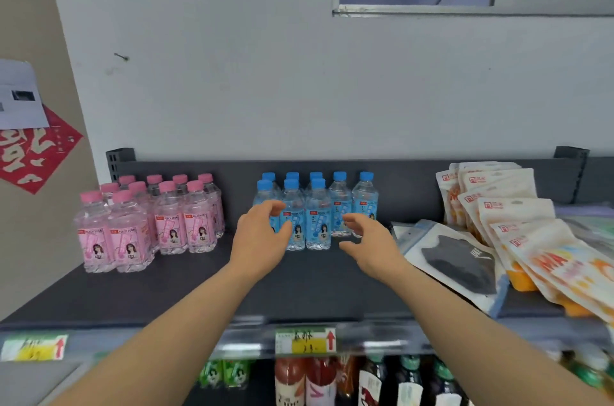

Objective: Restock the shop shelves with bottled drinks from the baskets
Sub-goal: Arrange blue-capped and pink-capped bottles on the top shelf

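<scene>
Two hands up at the top shelf (pixel 299 289), both reaching in from below. Left hand (pixel 262 236): fingers spread and loosely curved, thumb out, nothing gripped. Its fingertips (pixel 277 206) lie across the front-left bottle of the blue-capped bottles (pixel 315 209); I cannot tell from my feed whether they touch it. Right hand (pixel 368 242): likewise spread, fingers half curved, thumb low, holding nothing, just in front of the right end of the same group.

Blue-capped bottles: upright, packed close in rows at mid-shelf, back row against the dark rear panel. Clear bodies, blue labels.

Pink-capped bottles (pixel 146 222): upright in a tight block to the left, pink labels reading "PEACH SODA". Bare shelf separates the two groups.

Right side: cream and orange snack pouches (pixel 518 222) leaning in an overlapping stack, and a flat clear packet with dark contents (pixel 455 262) lying just beside my right wrist.

Shelf edge: green and yellow price tag (pixel 305 339) with a red arrow, blurred. Lower shelf bottles (pixel 305 379) below it, red and dark, partly behind the forearms.
</scene>
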